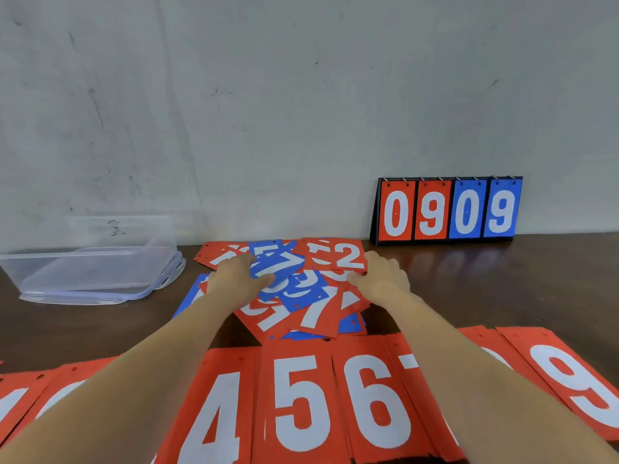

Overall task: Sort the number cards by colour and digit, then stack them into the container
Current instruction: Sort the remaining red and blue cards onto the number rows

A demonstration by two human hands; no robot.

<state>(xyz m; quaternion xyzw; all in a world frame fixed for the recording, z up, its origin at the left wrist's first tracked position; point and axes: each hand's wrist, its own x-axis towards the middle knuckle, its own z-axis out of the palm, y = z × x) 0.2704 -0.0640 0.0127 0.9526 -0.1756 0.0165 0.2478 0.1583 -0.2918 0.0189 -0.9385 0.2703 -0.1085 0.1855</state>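
A loose pile of red and blue number cards (315, 316) lies mid-table. My left hand (236, 279) is on the pile's left side, thumb and fingers closed round the lower left corner of a blue 7 card (278, 262). My right hand (382, 279) is at the pile's right side and pinches the right corner of a red 2 card (348, 257). Near me, red cards lie in a sorted row: a 4 (214, 416), a 5 (298, 396), a 6 (375, 400) and a 9 (582, 386). My forearms hide parts of this row. The clear plastic container (97, 262) stands at the left.
A flip scoreboard (449, 211) showing 0 9 0 9 stands against the wall at the back right. The container sits on its lid (160, 283). A grey wall closes off the back of the brown table (502, 283).
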